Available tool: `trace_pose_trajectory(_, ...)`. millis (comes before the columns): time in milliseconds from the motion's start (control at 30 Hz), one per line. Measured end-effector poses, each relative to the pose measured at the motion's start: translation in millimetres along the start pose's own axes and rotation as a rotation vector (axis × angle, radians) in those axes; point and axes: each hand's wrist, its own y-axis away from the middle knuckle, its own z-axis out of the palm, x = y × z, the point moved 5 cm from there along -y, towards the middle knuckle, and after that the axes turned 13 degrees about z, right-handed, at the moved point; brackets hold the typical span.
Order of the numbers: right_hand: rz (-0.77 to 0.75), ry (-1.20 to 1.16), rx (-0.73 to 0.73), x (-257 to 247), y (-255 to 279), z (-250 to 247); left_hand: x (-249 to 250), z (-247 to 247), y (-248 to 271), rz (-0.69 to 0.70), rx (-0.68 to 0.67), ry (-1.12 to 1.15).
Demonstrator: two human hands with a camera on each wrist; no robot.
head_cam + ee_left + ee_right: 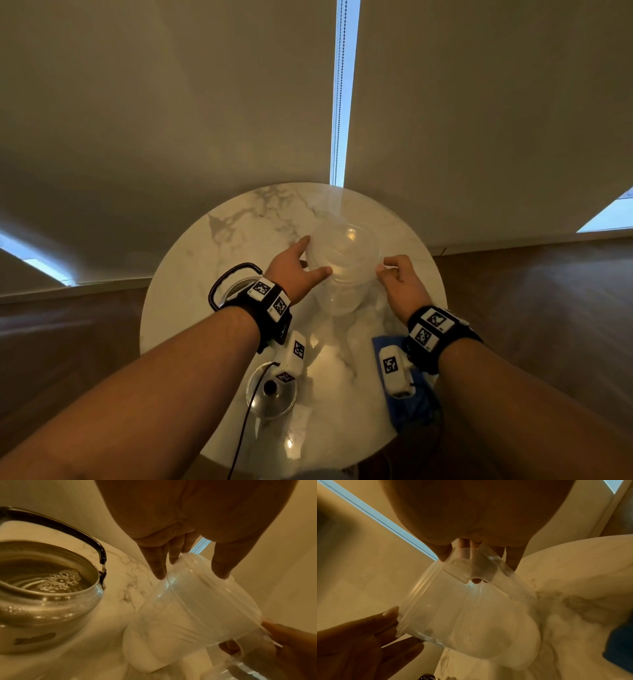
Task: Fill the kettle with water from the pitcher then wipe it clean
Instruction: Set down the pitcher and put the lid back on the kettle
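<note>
A translucent plastic pitcher (342, 260) (197, 608) (462, 608) stands on the middle of the round marble table (239, 233). My left hand (315, 255) (190, 574) holds the left side of its top rim between thumb and fingers. My right hand (383, 267) (478, 559) pinches the right side of the rim with curled fingers. The steel kettle (234, 287) (51, 608) sits to the left, mostly hidden under my left wrist in the head view. It is uncovered, with water inside and a black handle upright.
The kettle's lid (272, 397) lies knob up near the table's front edge, with a black cable running past it. A blue cloth (411, 407) (621, 645) lies at the front right under my right wrist. Blinds hang right behind the table.
</note>
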Motion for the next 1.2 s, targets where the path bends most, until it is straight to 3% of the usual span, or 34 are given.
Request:
trace_pose_trajectory(400, 0.017, 0.266, 0.056, -11, 2, -6, 16, -4, 0, -0.033, -0.069, -0.229)
trace_pose_trajectory(633, -0.405, 0.293, 0.363, -45, 39, -4, 4, -11, 27, -0.029, -0.101, -0.248)
trace_pose_trajectory(733, -0.549, 0.336, 0.209, -57, 68, 24, -27, -17, 67, -0.043, -0.048, -0.239)
trace_pose_trajectory(900, -0.526, 0.638, -0.258, -20, 89, 119, -107, -14, 166, -0.124, -0.064, -0.295)
trace_pose_trajectory(1067, -0.413, 0.976, -0.528, 50, 92, 202, -204, 0, 310, -0.383, -0.377, -0.415)
trace_pose_trajectory(1200, -0.32, 1.04, -0.536, 79, 86, 233, -252, 9, 413, -0.548, -0.614, -0.333)
